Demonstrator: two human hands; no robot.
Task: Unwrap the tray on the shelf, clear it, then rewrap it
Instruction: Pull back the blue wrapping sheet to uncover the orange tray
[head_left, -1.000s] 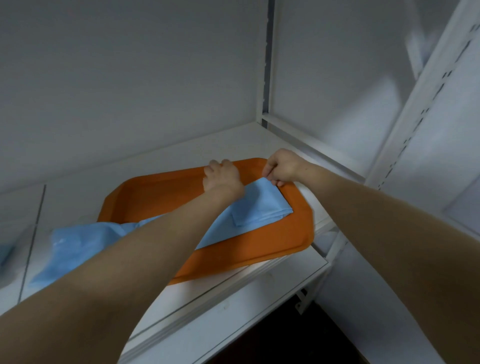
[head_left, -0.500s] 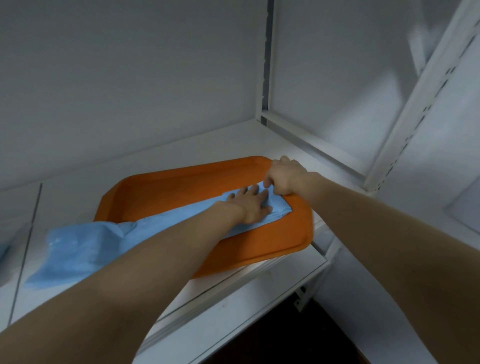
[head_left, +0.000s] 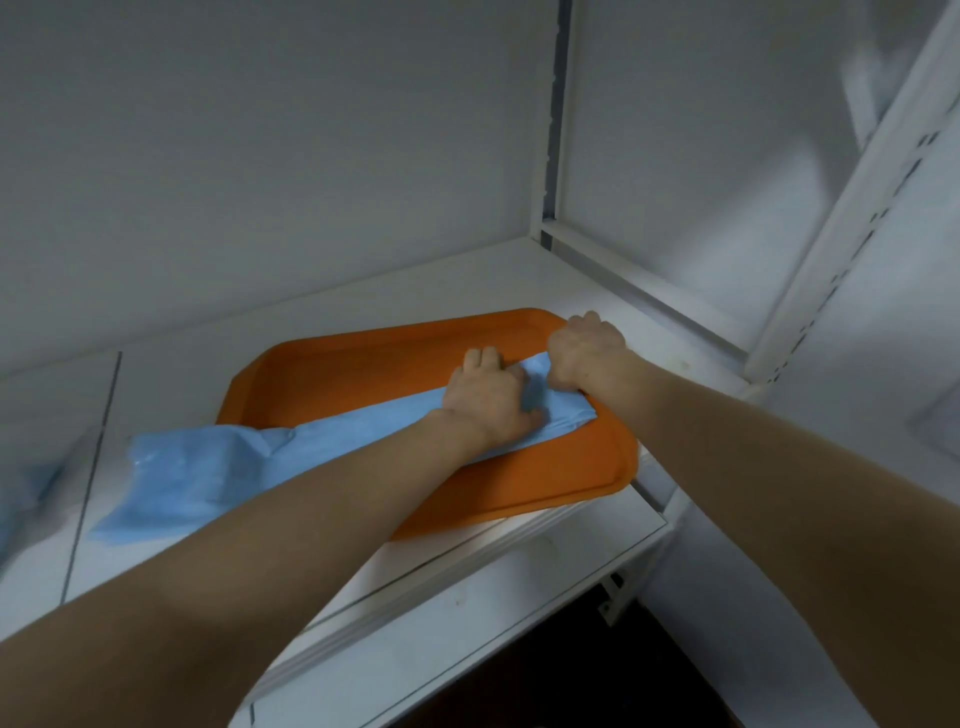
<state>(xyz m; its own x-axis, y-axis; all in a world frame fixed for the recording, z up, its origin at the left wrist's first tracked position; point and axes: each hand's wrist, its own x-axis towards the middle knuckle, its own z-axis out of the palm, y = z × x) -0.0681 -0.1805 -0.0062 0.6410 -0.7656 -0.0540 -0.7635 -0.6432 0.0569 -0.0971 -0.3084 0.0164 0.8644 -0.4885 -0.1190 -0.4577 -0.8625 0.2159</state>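
Note:
An orange tray (head_left: 353, 374) lies on the white shelf (head_left: 322, 317), its near right corner over the shelf's front edge. A blue wrap sheet (head_left: 208, 467) runs from the shelf at the left across the tray to its right end. My left hand (head_left: 488, 400) presses flat on the sheet inside the tray. Just to its right, my right hand (head_left: 584, 351) is curled into a fist that grips the sheet's end at the tray's far right rim. Nothing else shows in the tray.
The shelf's white back wall and a right side panel (head_left: 727, 156) with a slotted upright (head_left: 852, 234) close in the space. A lower white ledge (head_left: 467, 613) sticks out below the tray. More blue material (head_left: 26, 488) shows blurred at the far left.
My left hand moved from the tray's far rim down onto the blue sheet and now presses it flat. My right hand stayed at the sheet's right end, bunching it narrower.

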